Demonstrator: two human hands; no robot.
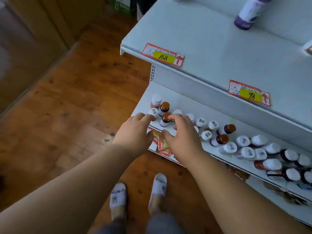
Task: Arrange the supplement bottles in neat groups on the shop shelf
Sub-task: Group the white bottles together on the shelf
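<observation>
Four amber-capped bottles [164, 107] on the lower shelf [184, 102], two left, two mid | white-capped bottles [206, 135] many, blurred | left hand [135, 132] fingers spread, holding nothing | right hand [181, 137] fingers loose, at an amber-capped bottle, grip unclear

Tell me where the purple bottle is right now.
In the head view the purple bottle stands alone at the top right, on the upper shelf, above the 98 price tag.
</observation>
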